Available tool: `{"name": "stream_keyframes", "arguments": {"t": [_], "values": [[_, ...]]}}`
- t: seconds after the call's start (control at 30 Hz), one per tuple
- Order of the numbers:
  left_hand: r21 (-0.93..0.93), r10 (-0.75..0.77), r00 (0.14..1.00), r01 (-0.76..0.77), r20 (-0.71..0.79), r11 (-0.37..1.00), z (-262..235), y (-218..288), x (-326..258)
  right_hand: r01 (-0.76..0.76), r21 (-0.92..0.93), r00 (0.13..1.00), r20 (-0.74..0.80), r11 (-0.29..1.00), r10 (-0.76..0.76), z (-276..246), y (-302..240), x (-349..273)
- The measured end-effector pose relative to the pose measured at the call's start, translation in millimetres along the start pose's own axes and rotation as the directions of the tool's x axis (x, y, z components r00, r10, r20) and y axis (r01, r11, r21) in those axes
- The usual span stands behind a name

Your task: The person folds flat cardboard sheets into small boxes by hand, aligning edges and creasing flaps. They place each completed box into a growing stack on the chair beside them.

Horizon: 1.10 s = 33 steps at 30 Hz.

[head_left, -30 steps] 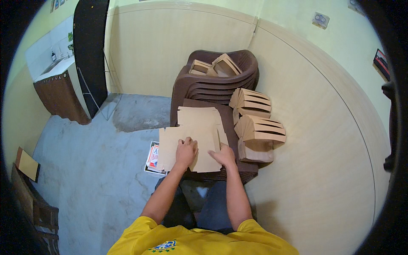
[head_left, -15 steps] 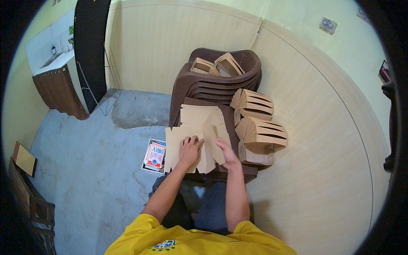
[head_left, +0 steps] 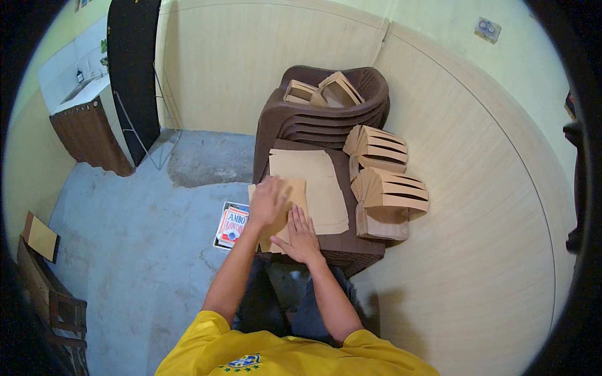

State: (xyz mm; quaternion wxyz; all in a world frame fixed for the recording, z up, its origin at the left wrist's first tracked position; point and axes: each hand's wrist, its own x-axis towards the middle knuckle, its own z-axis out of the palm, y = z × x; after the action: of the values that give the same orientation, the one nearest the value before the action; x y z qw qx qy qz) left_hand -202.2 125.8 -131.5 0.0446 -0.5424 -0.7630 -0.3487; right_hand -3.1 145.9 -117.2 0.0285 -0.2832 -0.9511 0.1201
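A brown cardboard sheet (head_left: 327,203) lies on the seat of the stacked brown chairs (head_left: 347,238), with one panel folded over toward the left. My right hand (head_left: 302,238) rests flat on the folded panel (head_left: 293,193), fingers stretched and thumb spread. At the panel's left side is my left hand (head_left: 267,203), its fingers smeared by motion. Whether those fingers pinch the cardboard cannot be made out.
Two slotted, curved cardboard pieces (head_left: 390,199) stand right of the seat. More cardboard pieces (head_left: 338,91) sit within the upper chair's armrests. A white box (head_left: 221,241) with a playing-card pack (head_left: 234,224) is on the floor at left.
The panel that stood raised now lies folded down to the left. My right hand has gone from its edge to flat on top, and my left hand has shifted up and left.
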Motion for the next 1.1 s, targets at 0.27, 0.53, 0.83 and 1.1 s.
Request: {"name": "stream_keyframes", "arguments": {"t": [0.27,0.53,0.83,1.1], "values": [[0.262,-0.064,0.952,-0.018,0.301,0.965,27,25,-18,-0.071,0.046,0.997,-0.014,0.996,0.072,-2,1,-68],[0.264,-0.048,0.935,-0.05,0.351,0.963,24,25,-16,-0.251,0.107,0.967,0.063,0.962,0.246,-19,36,86],[0.173,-0.031,0.957,-0.02,0.29,0.985,24,23,-18,-0.115,0.073,0.993,0.051,0.991,0.111,-20,12,-58],[-0.213,-0.419,0.904,0.427,0.087,0.879,3,23,-7,-0.146,0.424,0.956,-0.174,0.894,0.238,-22,33,-54]]}}
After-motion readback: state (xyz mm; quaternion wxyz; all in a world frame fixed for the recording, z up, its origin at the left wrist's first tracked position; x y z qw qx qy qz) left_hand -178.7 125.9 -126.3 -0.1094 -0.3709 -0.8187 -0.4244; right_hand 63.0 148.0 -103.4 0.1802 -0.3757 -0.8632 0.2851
